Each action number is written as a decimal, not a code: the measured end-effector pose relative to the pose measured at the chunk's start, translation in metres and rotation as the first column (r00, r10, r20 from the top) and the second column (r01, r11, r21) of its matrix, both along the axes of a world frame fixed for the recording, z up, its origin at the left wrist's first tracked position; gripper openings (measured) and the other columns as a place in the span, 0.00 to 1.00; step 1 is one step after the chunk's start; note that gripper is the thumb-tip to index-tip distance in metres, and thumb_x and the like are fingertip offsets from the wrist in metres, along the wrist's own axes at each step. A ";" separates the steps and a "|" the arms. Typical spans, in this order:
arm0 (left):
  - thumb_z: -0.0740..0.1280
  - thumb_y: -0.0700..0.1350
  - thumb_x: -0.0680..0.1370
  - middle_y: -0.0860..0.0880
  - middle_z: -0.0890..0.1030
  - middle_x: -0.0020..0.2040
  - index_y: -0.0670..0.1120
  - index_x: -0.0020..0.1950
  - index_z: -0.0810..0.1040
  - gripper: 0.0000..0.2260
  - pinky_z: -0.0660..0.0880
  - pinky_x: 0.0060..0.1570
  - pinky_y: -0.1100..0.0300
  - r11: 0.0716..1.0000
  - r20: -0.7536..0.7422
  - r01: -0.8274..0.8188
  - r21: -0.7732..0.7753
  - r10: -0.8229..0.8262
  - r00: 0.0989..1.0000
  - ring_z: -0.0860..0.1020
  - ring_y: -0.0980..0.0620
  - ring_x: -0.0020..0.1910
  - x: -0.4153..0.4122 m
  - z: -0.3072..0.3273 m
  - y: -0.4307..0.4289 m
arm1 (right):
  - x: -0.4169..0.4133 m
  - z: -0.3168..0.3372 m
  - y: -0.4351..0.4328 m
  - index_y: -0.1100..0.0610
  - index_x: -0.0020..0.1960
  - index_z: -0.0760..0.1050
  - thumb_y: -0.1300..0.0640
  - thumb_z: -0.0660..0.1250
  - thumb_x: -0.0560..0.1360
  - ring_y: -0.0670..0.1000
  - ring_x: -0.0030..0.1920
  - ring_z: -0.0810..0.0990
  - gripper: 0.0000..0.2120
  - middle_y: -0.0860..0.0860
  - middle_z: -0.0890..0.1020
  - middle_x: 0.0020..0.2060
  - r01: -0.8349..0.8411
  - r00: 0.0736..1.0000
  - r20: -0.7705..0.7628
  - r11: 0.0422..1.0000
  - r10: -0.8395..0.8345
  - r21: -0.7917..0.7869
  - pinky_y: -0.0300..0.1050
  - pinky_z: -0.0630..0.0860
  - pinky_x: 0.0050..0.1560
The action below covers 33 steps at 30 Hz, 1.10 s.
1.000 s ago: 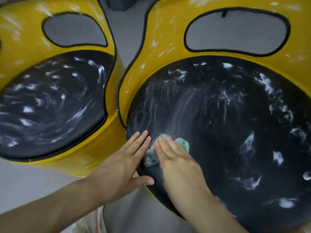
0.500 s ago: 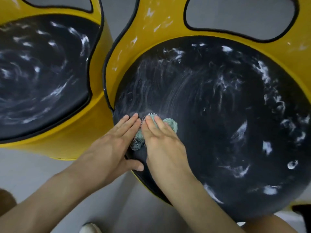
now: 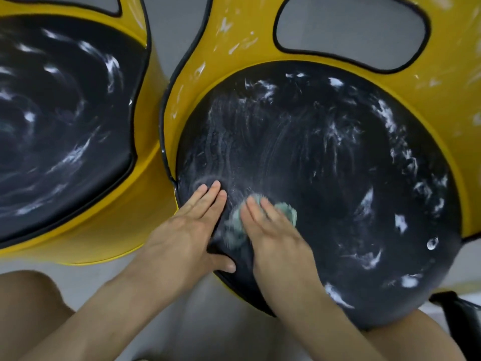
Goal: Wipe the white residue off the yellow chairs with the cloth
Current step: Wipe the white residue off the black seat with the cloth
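Observation:
Two yellow chairs with black seats stand side by side. The right chair [image 3: 187,82] has a round black seat [image 3: 325,178] streaked and spotted with white residue. My right hand [image 3: 273,230] lies flat on a small green cloth [image 3: 287,211], pressing it onto the seat's near left part. Flat beside it, my left hand [image 3: 190,230] rests on the seat's left edge, thumb over the rim, holding nothing. The left chair [image 3: 145,194] has a black seat [image 3: 59,126] with white swirls. White flecks also mark the right chair's yellow back.
Grey floor [image 3: 216,321] lies between and below the chairs. My bare knees [image 3: 28,298] show at the bottom corners. A dark object [image 3: 463,324] sits at the lower right edge. Each chair back has a black-trimmed cut-out [image 3: 348,29].
The view has tilted down and drawn nearer. My right hand with the cloth has slid a little rightward, away from my left hand, and is blurred with motion.

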<state>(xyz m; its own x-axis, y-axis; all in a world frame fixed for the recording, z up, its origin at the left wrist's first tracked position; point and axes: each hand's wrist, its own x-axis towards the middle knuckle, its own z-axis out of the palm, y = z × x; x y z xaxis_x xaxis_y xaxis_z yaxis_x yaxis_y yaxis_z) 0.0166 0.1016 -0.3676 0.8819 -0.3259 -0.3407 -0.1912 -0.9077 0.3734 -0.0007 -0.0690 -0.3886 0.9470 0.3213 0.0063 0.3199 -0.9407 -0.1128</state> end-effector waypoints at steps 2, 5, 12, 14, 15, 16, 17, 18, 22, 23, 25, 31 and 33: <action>0.69 0.67 0.72 0.60 0.31 0.77 0.54 0.79 0.34 0.52 0.33 0.67 0.70 0.999 0.001 -0.005 -0.036 0.005 1.000 0.30 0.63 0.74 0.000 0.002 0.003 | 0.036 0.005 0.014 0.60 0.76 0.66 0.62 0.53 0.74 0.54 0.76 0.64 0.30 0.55 0.68 0.75 0.030 0.999 -0.030 0.999 -0.030 -0.012 0.47 0.62 0.75; 0.65 0.67 0.75 0.63 0.34 0.77 0.56 0.81 0.38 0.46 0.35 0.66 0.72 0.996 0.060 -0.036 -0.086 0.041 0.997 0.32 0.66 0.74 -0.001 0.001 0.007 | 0.044 0.004 0.020 0.62 0.75 0.66 0.64 0.66 0.73 0.56 0.76 0.64 0.31 0.57 0.68 0.75 0.068 0.996 -0.056 0.998 -0.068 -0.007 0.49 0.64 0.75; 0.65 0.69 0.72 0.60 0.26 0.76 0.55 0.78 0.30 0.52 0.34 0.70 0.67 0.998 0.030 -0.008 -0.065 0.010 1.000 0.27 0.62 0.74 0.003 -0.003 0.009 | -0.053 -0.004 -0.011 0.59 0.69 0.75 0.64 0.54 0.73 0.53 0.70 0.73 0.26 0.53 0.75 0.70 -0.024 1.000 0.000 1.000 0.024 0.019 0.50 0.66 0.67; 0.65 0.70 0.73 0.59 0.25 0.75 0.54 0.77 0.29 0.52 0.33 0.71 0.66 0.998 0.025 -0.002 -0.062 0.004 1.000 0.25 0.61 0.73 0.005 -0.003 0.008 | -0.033 -0.007 -0.009 0.59 0.69 0.75 0.61 0.53 0.72 0.53 0.70 0.73 0.28 0.53 0.75 0.69 -0.014 1.000 0.008 1.000 0.014 0.002 0.50 0.65 0.68; 0.64 0.71 0.73 0.59 0.25 0.75 0.54 0.77 0.29 0.52 0.33 0.72 0.66 0.998 0.028 -0.002 -0.065 0.003 1.000 0.25 0.61 0.73 0.005 -0.004 0.009 | -0.016 -0.008 -0.006 0.59 0.70 0.75 0.59 0.52 0.71 0.53 0.70 0.73 0.29 0.54 0.75 0.69 0.001 1.000 0.011 1.000 -0.001 -0.014 0.48 0.66 0.69; 0.64 0.71 0.73 0.60 0.25 0.75 0.54 0.77 0.29 0.52 0.34 0.72 0.65 0.997 0.029 -0.003 -0.072 0.005 1.000 0.25 0.62 0.73 0.004 -0.005 0.010 | 0.005 -0.009 -0.003 0.60 0.71 0.73 0.59 0.51 0.71 0.54 0.71 0.72 0.30 0.54 0.75 0.70 0.020 1.000 0.022 1.000 -0.020 -0.021 0.47 0.67 0.71; 0.63 0.71 0.72 0.60 0.25 0.75 0.55 0.77 0.29 0.52 0.34 0.73 0.65 0.997 0.031 -0.004 -0.078 0.007 1.000 0.25 0.62 0.73 0.004 -0.005 0.010 | 0.029 -0.009 -0.001 0.60 0.73 0.71 0.60 0.49 0.72 0.54 0.72 0.70 0.31 0.55 0.73 0.71 0.043 0.999 0.030 0.999 -0.043 -0.018 0.48 0.67 0.73; 0.63 0.71 0.72 0.60 0.25 0.75 0.55 0.77 0.29 0.51 0.34 0.73 0.64 0.997 0.031 -0.006 -0.082 0.008 0.999 0.25 0.62 0.73 0.004 -0.005 0.010 | 0.055 -0.008 0.000 0.60 0.75 0.67 0.62 0.49 0.73 0.54 0.74 0.67 0.30 0.55 0.70 0.73 0.067 0.997 0.029 0.998 -0.067 -0.010 0.49 0.67 0.73; 0.64 0.70 0.73 0.60 0.26 0.76 0.55 0.78 0.30 0.51 0.33 0.73 0.64 0.995 0.021 -0.018 -0.099 0.020 1.000 0.26 0.62 0.73 0.002 -0.004 0.008 | 0.106 0.003 0.007 0.58 0.75 0.62 0.67 0.55 0.78 0.53 0.76 0.61 0.26 0.52 0.64 0.76 0.152 0.988 -0.002 0.987 -0.152 0.053 0.51 0.70 0.70; 0.65 0.70 0.73 0.60 0.27 0.76 0.55 0.78 0.30 0.51 0.34 0.73 0.64 0.995 0.026 -0.021 -0.101 0.024 0.999 0.26 0.62 0.73 0.001 -0.005 0.008 | 0.097 0.003 0.007 0.59 0.77 0.62 0.67 0.56 0.78 0.53 0.77 0.60 0.27 0.53 0.63 0.76 0.136 0.991 -0.002 0.990 -0.136 0.042 0.49 0.67 0.72; 0.65 0.70 0.73 0.60 0.28 0.77 0.55 0.79 0.32 0.51 0.35 0.73 0.63 0.995 0.039 -0.026 -0.097 0.030 0.999 0.27 0.62 0.74 0.000 -0.006 0.008 | 0.054 0.002 0.000 0.60 0.77 0.62 0.66 0.57 0.75 0.53 0.77 0.62 0.30 0.54 0.66 0.76 0.064 0.998 -0.013 0.998 -0.064 0.001 0.47 0.64 0.75; 0.67 0.69 0.72 0.56 0.30 0.78 0.53 0.81 0.36 0.52 0.36 0.77 0.59 0.998 0.029 -0.012 -0.060 0.013 0.999 0.29 0.58 0.76 0.004 -0.006 0.005 | -0.052 0.007 -0.046 0.58 0.73 0.71 0.64 0.52 0.72 0.52 0.73 0.69 0.30 0.52 0.72 0.73 -0.086 0.995 -0.061 0.995 0.083 -0.047 0.48 0.62 0.71; 0.66 0.69 0.72 0.54 0.30 0.79 0.52 0.81 0.36 0.51 0.35 0.76 0.58 0.999 0.034 0.002 -0.041 -0.001 0.999 0.29 0.56 0.76 0.004 -0.004 0.001 | -0.055 0.006 -0.048 0.58 0.73 0.72 0.64 0.52 0.72 0.52 0.73 0.70 0.30 0.52 0.72 0.72 -0.075 0.996 -0.058 0.996 0.073 -0.043 0.48 0.62 0.72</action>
